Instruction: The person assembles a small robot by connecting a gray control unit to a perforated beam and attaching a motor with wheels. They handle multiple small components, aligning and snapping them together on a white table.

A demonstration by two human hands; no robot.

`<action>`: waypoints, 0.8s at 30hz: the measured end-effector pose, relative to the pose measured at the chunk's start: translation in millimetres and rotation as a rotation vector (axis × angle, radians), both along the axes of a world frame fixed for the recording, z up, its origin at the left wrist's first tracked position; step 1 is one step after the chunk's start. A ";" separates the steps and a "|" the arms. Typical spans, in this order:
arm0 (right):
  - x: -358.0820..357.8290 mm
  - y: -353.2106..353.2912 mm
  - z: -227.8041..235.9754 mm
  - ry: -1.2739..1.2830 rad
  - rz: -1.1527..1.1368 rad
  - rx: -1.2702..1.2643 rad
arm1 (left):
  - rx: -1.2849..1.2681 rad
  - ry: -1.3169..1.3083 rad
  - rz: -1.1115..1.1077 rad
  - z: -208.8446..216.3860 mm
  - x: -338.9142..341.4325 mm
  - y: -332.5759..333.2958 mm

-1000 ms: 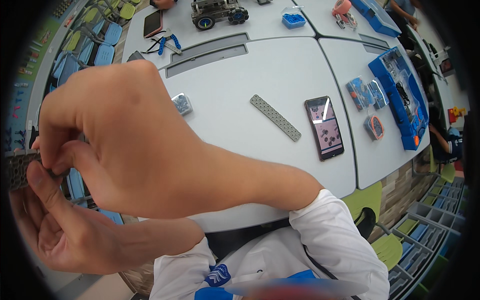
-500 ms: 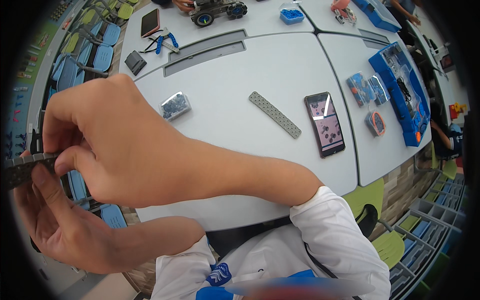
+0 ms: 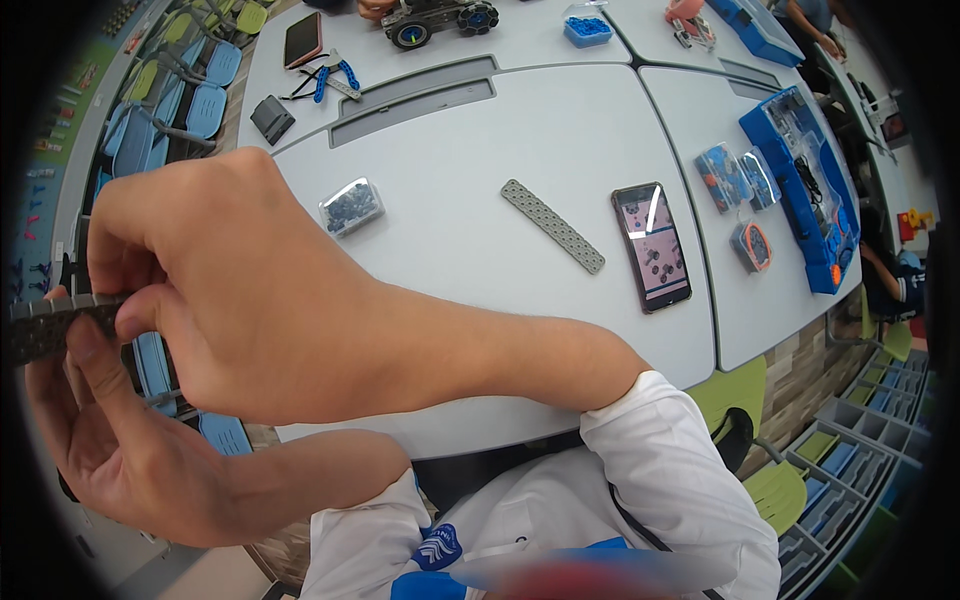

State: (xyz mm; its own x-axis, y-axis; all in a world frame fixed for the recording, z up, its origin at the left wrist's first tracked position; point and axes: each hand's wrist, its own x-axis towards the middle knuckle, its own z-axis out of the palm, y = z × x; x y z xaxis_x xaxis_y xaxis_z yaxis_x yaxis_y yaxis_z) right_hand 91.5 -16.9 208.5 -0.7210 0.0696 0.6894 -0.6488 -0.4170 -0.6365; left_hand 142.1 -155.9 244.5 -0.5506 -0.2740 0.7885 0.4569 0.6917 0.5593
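Observation:
At the far left rim of the view, a grey perforated plastic beam (image 3: 48,335) is held off the table's edge. My left hand (image 3: 140,460) grips it from below, thumb pressed on its face. My right hand (image 3: 230,290) reaches across and pinches its near end from above; whether a small part sits between those fingertips is hidden. The beam's far end runs out of the picture. On the table, a second grey perforated beam (image 3: 552,226) lies slantwise, left of a phone (image 3: 652,247) with a lit screen showing pictures of parts.
A clear box of small grey parts (image 3: 351,207) stands on the white table (image 3: 450,150). Beyond are blue-handled pliers (image 3: 335,75), a grey block (image 3: 272,121), another phone (image 3: 303,40) and a wheeled model (image 3: 440,25) by another person's hand. A blue kit case (image 3: 800,190) lies right.
Both hands stay almost in place on the beam, which has tilted or risen very slightly. The table scene has shifted a little in the picture.

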 end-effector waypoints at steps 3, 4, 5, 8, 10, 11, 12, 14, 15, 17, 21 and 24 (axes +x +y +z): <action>0.0 -0.7 -0.6 0.002 -0.003 0.002 | -0.005 -0.010 0.023 -0.2 0.2 2.1; -0.2 -1.1 -0.6 -0.003 0.001 0.008 | -0.006 -0.007 0.020 -0.1 0.0 2.6; -0.4 -1.6 -0.7 0.000 -0.002 0.000 | -0.007 -0.004 0.017 0.0 -0.3 3.1; -0.4 -2.7 -0.8 -0.005 0.000 -0.006 | 0.029 -0.018 -0.015 0.0 -0.5 4.7; 0.6 -3.0 -1.0 -0.016 -0.001 -0.003 | 0.043 -0.034 -0.004 -0.2 0.0 6.1; 1.1 -3.0 -0.9 -0.014 -0.003 -0.010 | 0.050 -0.043 0.002 -0.3 0.3 7.0; 1.4 -3.0 -0.8 -0.022 0.002 -0.009 | 0.056 -0.045 0.005 -0.3 0.7 7.8; 1.3 -2.3 -0.5 -0.049 0.026 -0.015 | 0.042 -0.051 0.012 -0.4 1.1 9.5; 0.4 -1.4 -0.4 -0.068 0.044 -0.022 | 0.023 -0.053 0.016 -0.4 1.3 10.3; -1.5 0.8 0.3 -0.073 0.050 -0.009 | -0.064 -0.056 0.027 -0.5 1.5 11.9; -4.3 8.0 0.8 -0.047 0.069 0.065 | 0.008 -0.061 0.014 -1.2 1.9 13.2; -5.5 11.8 0.8 -0.049 0.119 0.075 | -0.006 -0.070 0.041 -1.8 1.8 11.1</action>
